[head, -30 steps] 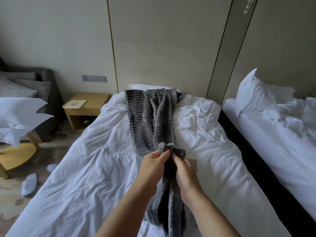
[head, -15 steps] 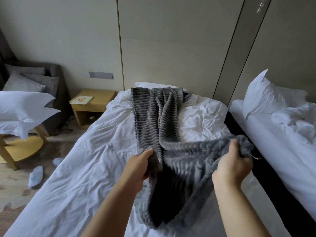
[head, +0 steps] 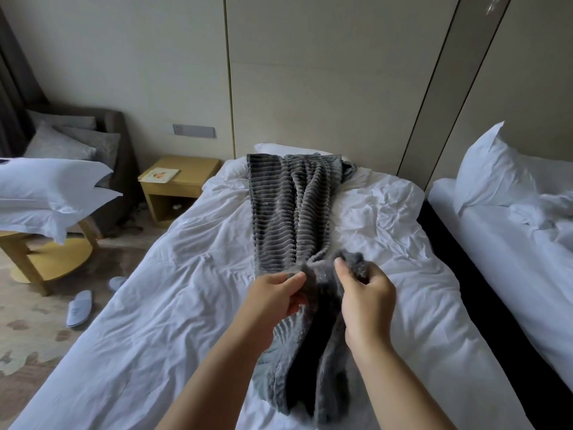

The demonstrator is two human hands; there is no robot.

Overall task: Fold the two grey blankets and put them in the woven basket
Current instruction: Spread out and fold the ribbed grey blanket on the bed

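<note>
Both hands, left hand (head: 276,294) and right hand (head: 367,297), pinch the ribbed grey fleece blanket's (head: 291,209) near end; its long axis runs away up the white-sheeted bed (head: 161,321).

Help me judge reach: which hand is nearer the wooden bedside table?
Left. The bedside table stands far-left of both; the left hand grips the grey blanket on that side, the right hand grips it farther right.

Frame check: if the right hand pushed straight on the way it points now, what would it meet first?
Likely the grey ribbed fleece blanket itself: the right hand grips its bunched edge and points up the white-sheeted bed, along the blanket's length. Depth is unclear.
</note>
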